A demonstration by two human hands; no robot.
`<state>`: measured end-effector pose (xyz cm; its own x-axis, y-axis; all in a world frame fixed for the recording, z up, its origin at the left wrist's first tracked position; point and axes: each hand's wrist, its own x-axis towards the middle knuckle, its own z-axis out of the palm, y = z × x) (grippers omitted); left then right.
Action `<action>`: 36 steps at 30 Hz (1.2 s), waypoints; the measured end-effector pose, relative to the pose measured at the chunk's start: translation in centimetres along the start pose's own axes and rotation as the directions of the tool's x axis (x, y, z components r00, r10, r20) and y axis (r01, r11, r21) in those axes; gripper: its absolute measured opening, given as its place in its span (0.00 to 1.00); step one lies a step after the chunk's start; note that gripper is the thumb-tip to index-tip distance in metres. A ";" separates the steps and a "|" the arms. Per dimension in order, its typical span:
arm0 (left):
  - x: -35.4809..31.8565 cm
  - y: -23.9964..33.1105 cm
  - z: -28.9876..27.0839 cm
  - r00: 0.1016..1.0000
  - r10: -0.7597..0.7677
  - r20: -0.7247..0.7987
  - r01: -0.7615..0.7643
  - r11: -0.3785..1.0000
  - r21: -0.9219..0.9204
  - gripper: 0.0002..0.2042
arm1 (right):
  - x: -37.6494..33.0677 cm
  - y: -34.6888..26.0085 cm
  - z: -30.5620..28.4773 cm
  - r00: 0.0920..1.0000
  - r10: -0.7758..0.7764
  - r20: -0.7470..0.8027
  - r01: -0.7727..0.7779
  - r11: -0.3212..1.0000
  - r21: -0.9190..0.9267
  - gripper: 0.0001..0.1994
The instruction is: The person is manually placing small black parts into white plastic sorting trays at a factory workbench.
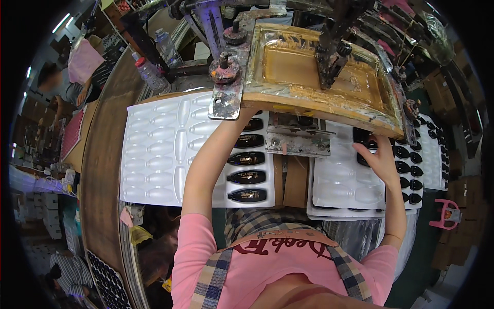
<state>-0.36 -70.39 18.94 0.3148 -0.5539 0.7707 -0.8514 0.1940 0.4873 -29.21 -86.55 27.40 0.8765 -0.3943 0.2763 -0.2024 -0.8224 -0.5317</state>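
Note:
My left forearm point(213, 159) reaches over a white moulded tray point(154, 149); that hand is hidden beneath a wood-edged printing screen point(309, 95). In the right column of this tray lie several glossy black oval pieces point(249, 177) with gold print. My right hand point(380, 157) is over another white tray point(342, 180) on the right. Its thumb stands apart from the fingers beside a dark piece point(363, 159), and some fingertips are hard to make out. Below the screen sits a paint-spotted metal fixture point(299, 143) between the trays.
Metal clamps with knobs point(224, 69) hold the screen's left side. A red-capped bottle point(149, 74) stands behind the left tray. More trays with black pieces point(415, 170) lie at far right, near a pink stool point(444, 213). Other people work at the far left.

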 end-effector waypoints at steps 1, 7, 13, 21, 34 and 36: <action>0.2 -0.3 -0.1 0.999 -0.033 0.001 0.033 0.999 -0.014 0.09 | 0.4 -0.4 0.1 1.000 -0.013 0.006 0.013 1.000 0.022 0.24; 0.2 -1.3 -0.8 0.980 -0.199 0.007 0.198 0.972 -0.124 0.09 | 1.9 -1.1 1.3 0.999 -0.042 0.034 0.040 0.997 0.064 0.21; 0.5 -2.0 -1.8 0.943 -0.332 0.009 0.323 0.912 -0.252 0.10 | 3.4 -3.0 2.5 0.997 -0.057 0.050 0.052 0.994 0.098 0.18; 0.8 -3.0 -6.6 0.800 -0.600 0.011 0.501 0.658 -0.561 0.10 | 5.3 -3.4 5.0 0.949 -0.314 0.038 0.312 0.949 0.047 0.17; -9.4 -10.1 -12.0 0.444 -0.814 -0.374 0.537 0.576 -0.617 0.10 | 5.9 -4.9 6.9 0.946 -0.286 0.155 0.299 0.952 -0.064 0.24; -10.0 -10.6 -11.5 0.426 -0.805 -0.412 0.547 0.592 -0.591 0.10 | 5.8 -5.2 6.8 0.949 -0.259 0.179 0.270 0.962 -0.036 0.25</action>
<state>10.37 -57.55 10.77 0.9927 -0.0593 0.1052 -0.0837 0.2904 0.9532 -20.12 -81.81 26.32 0.9624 -0.0876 0.2571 0.0261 -0.9124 -0.4084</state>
